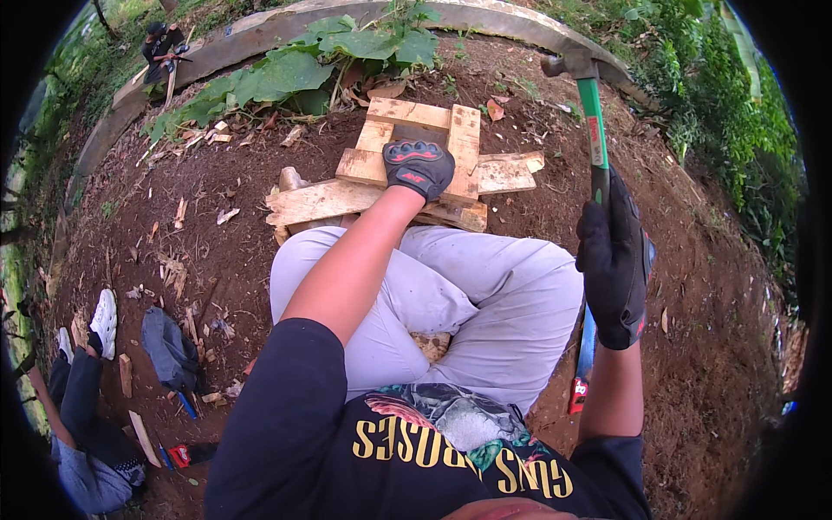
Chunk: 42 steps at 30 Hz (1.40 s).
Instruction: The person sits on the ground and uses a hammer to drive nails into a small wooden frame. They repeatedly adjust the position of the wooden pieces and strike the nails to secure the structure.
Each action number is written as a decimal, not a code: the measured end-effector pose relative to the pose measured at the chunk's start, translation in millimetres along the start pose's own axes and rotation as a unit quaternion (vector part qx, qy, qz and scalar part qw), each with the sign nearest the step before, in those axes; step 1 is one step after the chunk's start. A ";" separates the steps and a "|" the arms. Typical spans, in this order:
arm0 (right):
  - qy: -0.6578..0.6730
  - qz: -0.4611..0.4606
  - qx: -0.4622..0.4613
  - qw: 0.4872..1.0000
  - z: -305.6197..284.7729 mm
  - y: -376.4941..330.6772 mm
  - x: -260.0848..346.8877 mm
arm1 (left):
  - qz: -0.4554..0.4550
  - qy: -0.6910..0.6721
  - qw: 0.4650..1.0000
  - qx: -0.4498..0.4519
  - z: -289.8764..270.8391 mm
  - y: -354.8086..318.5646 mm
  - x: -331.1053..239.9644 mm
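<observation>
While the person sits on the bare soil with knees drawn up, the gloved right hand [614,269] is clamped around the green handle of a hammer [592,113], its head raised upright beside the right knee. Just past the knees, the gloved left hand [418,166] presses flat, fingers loosely curled, on a frame of pale wooden slats [459,165] lying on the ground. Farther off, broad green leaves [286,78] grow along a curved concrete curb [485,16].

Left hand [418,167] presses down on the wooden frame [407,173], which lies on the dirt [685,286] ahead of the knees. Right hand [614,260] holds the hammer [591,113] up, right of the frame; leafy plants [303,69] sit behind it.
</observation>
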State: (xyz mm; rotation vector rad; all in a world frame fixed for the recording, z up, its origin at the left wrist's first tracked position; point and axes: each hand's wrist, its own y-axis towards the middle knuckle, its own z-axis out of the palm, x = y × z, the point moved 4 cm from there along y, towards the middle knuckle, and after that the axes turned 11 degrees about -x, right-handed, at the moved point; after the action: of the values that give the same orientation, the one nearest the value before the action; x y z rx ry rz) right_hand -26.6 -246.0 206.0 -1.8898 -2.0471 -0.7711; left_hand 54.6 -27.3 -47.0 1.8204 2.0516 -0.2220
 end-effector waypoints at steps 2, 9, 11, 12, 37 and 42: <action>0.008 0.025 -0.023 0.999 -5.7 8.5 28.0 | -0.003 -0.002 1.000 0.006 -3.3 0.1 2.9; -0.115 -0.139 0.088 0.980 18.3 -6.3 -4.3 | -0.003 -0.018 1.000 -0.018 -4.9 0.7 -2.1; -0.069 -0.091 0.021 0.993 4.8 3.4 18.9 | -0.004 -0.006 1.000 -0.016 -0.9 -1.3 3.0; -0.057 -0.063 -0.014 0.996 -1.5 5.7 24.4 | -0.003 -0.009 1.000 -0.017 -1.3 -0.4 2.1; -0.004 0.006 -0.041 0.999 3.3 1.6 3.7 | -0.003 -0.028 1.000 -0.013 -8.7 -2.6 2.0; -0.245 -0.137 0.203 0.938 50.4 -39.6 -39.0 | -0.002 -0.037 0.999 -0.008 -5.5 -1.2 -3.2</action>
State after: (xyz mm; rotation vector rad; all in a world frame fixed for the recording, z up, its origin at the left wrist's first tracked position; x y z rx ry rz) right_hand -51.9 -252.8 135.7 -1.6880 -2.5496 0.1113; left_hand 52.7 -28.4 -41.0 1.7713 2.0016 -0.2702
